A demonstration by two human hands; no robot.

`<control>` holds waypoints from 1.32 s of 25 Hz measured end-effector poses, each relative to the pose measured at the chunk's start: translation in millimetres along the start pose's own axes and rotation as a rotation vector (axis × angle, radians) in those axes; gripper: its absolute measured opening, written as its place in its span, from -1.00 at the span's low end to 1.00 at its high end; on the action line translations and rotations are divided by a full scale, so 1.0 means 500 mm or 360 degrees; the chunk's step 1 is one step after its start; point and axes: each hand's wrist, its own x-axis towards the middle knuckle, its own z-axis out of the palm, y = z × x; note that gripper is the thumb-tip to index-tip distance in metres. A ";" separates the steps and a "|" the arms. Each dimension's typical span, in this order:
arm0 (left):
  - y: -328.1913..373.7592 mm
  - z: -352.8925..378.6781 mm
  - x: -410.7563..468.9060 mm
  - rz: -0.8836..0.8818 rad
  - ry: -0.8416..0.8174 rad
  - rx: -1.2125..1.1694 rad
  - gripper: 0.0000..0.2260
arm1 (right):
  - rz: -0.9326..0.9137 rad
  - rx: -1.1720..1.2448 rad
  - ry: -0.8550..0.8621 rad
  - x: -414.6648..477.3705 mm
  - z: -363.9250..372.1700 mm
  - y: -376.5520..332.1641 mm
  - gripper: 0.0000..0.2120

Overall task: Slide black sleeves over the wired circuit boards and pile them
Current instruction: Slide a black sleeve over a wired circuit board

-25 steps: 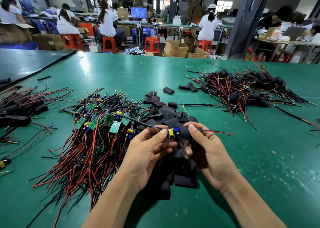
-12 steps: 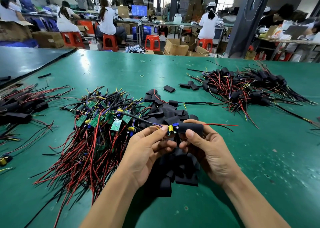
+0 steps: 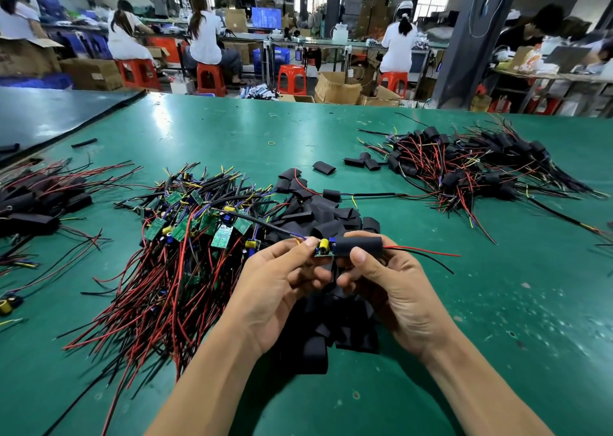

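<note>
1 board is mid-sleeving, held above the loose sleeves (image 3: 318, 216). Left hand (image 3: 278, 283) pinches the circuit board (image 3: 322, 249); right hand (image 3: 394, 289) grips the black sleeve (image 3: 360, 245), which covers 1 end only. Judged next: push the sleeve fully over, then add to the sleeved pile (image 3: 464, 170).

Factory floor: workers (image 3: 203, 37) at benches (image 3: 360, 44)

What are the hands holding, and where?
The left grip pinches the small green circuit board at its uncovered end; the right grip holds the black tube sleeve round its middle.
</note>
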 end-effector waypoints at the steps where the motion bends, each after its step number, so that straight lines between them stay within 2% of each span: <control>1: 0.000 -0.001 0.000 -0.0019 -0.0001 -0.0009 -0.75 | 0.0004 -0.0005 -0.0004 0.000 0.000 0.001 -0.64; 6: -0.001 0.001 0.002 -0.0105 -0.0007 -0.0103 -0.78 | -0.0028 -0.0045 -0.0025 -0.002 0.000 0.004 -0.69; 11: 0.003 0.002 0.003 -0.0249 0.0020 -0.0243 -0.85 | -0.0014 -0.0090 -0.0091 -0.003 -0.003 -0.004 -0.46; 16: -0.002 0.003 0.002 -0.0080 0.0035 -0.0131 -0.77 | 0.0009 -0.0092 -0.0118 -0.004 -0.004 -0.009 -0.47; 20: -0.003 0.007 -0.002 0.0098 0.0059 0.0026 -0.88 | 0.0015 -0.0031 -0.0072 -0.003 -0.003 -0.009 -0.40; 24: -0.003 0.008 -0.004 0.0114 0.0038 0.0107 -0.85 | 0.0061 0.0025 -0.0065 -0.004 -0.004 -0.008 -0.63; 27: -0.003 0.004 -0.005 0.0081 -0.0082 0.0067 -0.94 | 0.0080 -0.0001 -0.0001 -0.001 -0.001 -0.008 -0.63; 29: -0.004 0.002 -0.005 0.0090 -0.0137 0.0084 -0.84 | 0.0095 0.0010 0.0030 0.001 -0.001 -0.009 -0.60; 33: -0.010 0.001 -0.004 0.0156 -0.0066 0.0204 -0.72 | 0.0093 -0.0025 0.0043 0.001 -0.002 -0.006 -0.47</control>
